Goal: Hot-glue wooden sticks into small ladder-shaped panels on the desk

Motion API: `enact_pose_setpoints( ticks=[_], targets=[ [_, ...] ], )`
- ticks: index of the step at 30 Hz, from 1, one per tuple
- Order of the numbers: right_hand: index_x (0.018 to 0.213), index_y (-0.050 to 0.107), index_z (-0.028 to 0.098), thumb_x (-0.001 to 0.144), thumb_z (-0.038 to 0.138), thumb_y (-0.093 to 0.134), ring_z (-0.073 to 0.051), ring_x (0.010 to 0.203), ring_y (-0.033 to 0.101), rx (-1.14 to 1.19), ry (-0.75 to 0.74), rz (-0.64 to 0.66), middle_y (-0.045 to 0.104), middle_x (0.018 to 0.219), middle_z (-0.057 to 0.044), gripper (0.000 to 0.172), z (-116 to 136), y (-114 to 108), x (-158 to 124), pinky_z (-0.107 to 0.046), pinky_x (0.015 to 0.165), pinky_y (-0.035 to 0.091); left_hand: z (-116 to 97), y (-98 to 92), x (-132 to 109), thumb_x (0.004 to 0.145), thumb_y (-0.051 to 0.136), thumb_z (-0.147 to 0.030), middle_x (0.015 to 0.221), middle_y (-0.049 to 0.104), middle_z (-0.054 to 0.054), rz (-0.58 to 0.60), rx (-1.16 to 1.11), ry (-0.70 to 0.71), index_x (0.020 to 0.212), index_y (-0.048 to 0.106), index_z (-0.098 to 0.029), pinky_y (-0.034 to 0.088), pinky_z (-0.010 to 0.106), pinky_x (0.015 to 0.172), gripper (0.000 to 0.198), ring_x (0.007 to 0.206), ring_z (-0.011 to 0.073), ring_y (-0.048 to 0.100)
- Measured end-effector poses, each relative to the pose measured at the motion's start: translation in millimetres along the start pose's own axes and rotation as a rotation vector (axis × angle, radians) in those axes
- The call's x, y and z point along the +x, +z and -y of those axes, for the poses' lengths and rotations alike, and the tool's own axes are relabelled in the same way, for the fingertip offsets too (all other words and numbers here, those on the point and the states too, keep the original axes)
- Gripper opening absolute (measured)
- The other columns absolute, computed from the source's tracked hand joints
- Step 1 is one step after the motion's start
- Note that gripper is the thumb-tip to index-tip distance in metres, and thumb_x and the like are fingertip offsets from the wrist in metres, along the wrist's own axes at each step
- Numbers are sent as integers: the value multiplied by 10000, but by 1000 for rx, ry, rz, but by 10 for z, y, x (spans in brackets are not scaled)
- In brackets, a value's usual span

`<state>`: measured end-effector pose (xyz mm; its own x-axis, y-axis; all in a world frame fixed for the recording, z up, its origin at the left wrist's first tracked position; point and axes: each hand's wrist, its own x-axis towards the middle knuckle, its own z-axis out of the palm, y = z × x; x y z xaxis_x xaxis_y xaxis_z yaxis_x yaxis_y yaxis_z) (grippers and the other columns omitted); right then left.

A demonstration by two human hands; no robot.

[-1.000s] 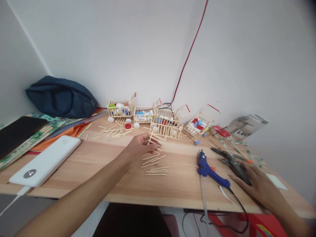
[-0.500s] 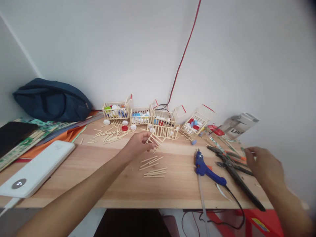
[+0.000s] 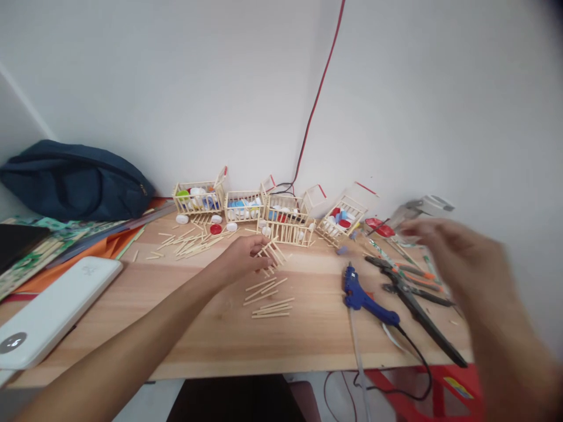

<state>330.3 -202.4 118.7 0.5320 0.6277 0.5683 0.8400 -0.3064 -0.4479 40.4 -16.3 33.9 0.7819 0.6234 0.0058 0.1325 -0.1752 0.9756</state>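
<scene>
- Holding frame (image 3: 273, 253) in left hand (image 3: 247, 258), thumb and fingers clamped on its left side; tilted, a little above mid-desk (image 3: 206, 349), behind loose sticks (image 3: 272, 308), in front of carts (image 3: 197, 202).
- Keeping right hand (image 3: 466, 261) raised over right end of desk, well apart from frame; blurred, fingertips seemingly close together, can't tell whether holding anything.
- Looks like a two-part step: left as fixture for frame, right off at the tool side. Can't call frame complete or not from here.
- Probably calls next for a light, steady left pinch (thin slats, likely easy to crack) and a clean route for right before any contact with frame.
- Watch glue gun (image 3: 367, 302) on that route: lying between right hand and frame, nozzle toward wall (image 3: 211, 94). Best to pass high; can't tell if hot.
- Also mind cutter (image 3: 419, 312), angled toward front edge at right, handle end close to it.
- Tight at back: carts in a row near wall, stick pile (image 3: 197, 243) just in front of left ones. Little room for pushing frame rearward.
- Good room at front: bare strip of desk between sticks and front edge, also left of sticks as far as power bank (image 3: 73, 305), apart from forearm overhead.
</scene>
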Motion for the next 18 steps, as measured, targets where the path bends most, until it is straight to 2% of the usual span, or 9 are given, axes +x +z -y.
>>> enact_pose_setpoints(
  ticks=[2, 4, 5, 8, 10, 12, 15, 18],
  targets=[
    [710, 664, 213, 837, 439, 533, -206, 784, 645, 205, -18, 163, 710, 772, -38, 291, 331, 311, -209, -336, 751, 443, -32, 0, 2, 726, 660, -300, 874, 695, 75, 36, 23, -2, 967, 601, -129, 441, 211, 552, 301, 723, 155, 647],
    [630, 575, 205, 792, 468, 599, -181, 711, 620, 376, -2, 269, 671, 708, -23, 310, 538, 627, -364, -306, 681, 443, -58, 14, 0, 731, 654, -291, 883, 699, 82, 67, 11, -26, 995, 601, -125, 441, 214, 562, 317, 738, 158, 649],
    [640, 537, 206, 767, 491, 633, -168, 678, 606, 462, 27, 308, 648, 693, -16, 326, 604, 772, -417, -293, 643, 441, -69, 26, -2, 728, 656, -280, 886, 700, 81, 80, -7, -36, 1010, 600, -125, 443, 214, 569, 326, 742, 156, 648],
    [925, 587, 207, 749, 525, 647, -167, 750, 634, 729, 94, 497, 674, 871, -41, 369, 722, 1116, -499, -288, 651, 471, -88, 67, -8, 706, 680, -236, 893, 701, 68, 110, -75, -38, 1028, 602, -132, 454, 214, 599, 347, 762, 148, 645],
    [960, 616, 204, 733, 506, 675, -162, 758, 634, 803, 115, 610, 684, 882, -48, 383, 770, 1264, -519, -283, 652, 479, -89, 86, -13, 700, 699, -218, 896, 699, 63, 131, -113, -27, 1012, 609, -132, 468, 223, 637, 336, 781, 145, 644],
    [882, 643, 199, 714, 474, 705, -143, 698, 619, 839, 118, 681, 686, 804, -31, 328, 802, 1357, -535, -264, 612, 474, -77, 87, -18, 709, 717, -229, 904, 699, 70, 145, -136, -29, 988, 618, -126, 474, 236, 667, 313, 788, 144, 642],
    [804, 648, 190, 709, 465, 710, -114, 603, 579, 895, 146, 710, 669, 720, -8, 298, 814, 1432, -563, -238, 539, 457, -31, 52, -29, 749, 721, -320, 947, 699, 95, 109, -234, -58, 1038, 614, -123, 483, 262, 698, 365, 814, 160, 644],
    [798, 650, 180, 704, 485, 712, -105, 588, 566, 936, 212, 674, 658, 709, -4, 326, 792, 1475, -593, -239, 546, 478, 38, -2, -46, 828, 627, -460, 1018, 687, 127, 94, -461, -65, 1103, 619, -117, 492, 293, 763, 440, 876, 179, 647]
  ],
)
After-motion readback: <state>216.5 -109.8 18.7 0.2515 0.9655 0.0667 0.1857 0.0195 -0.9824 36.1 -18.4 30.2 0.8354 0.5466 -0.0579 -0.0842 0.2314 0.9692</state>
